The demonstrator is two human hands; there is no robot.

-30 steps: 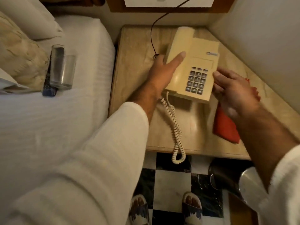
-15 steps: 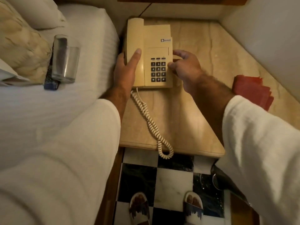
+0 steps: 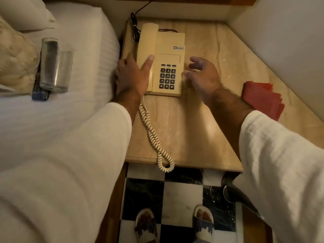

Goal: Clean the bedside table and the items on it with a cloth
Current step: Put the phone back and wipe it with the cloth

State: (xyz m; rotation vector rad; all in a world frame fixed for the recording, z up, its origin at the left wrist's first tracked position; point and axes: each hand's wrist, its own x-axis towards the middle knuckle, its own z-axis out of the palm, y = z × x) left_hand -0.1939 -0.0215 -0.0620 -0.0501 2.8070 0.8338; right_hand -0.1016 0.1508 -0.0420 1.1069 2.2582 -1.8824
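A: What is seen from the head camera?

B: A cream phone is seen lying flat on the bedside table, at the back left part of the top. The handset is laid in its place on the left side of the phone. Dark number buttons are set in rows near the front of the phone, and a small label is stuck near the top right corner. A curly cord is run from the front of the phone across the top, and its loop is hung over the front edge. A thin dark cable is seen behind the phone.

A: Where is the cloth?

B: A red cloth is laid folded on the right side of the table, well apart from the phone.

A: How are the hands held?

B: The left hand is placed at the left side of the phone, with the thumb laid on the handset. The other fingers are hidden, so their state cannot be told. The right hand is held just beside the right edge of the phone. Its fingers are spread and a bit curled. Nothing is pinched by them.

A: Is any cup or box seen?

B: A clear glass is stood on the white bed. It looks empty. A dark remote is laid just beside it, partly behind it.
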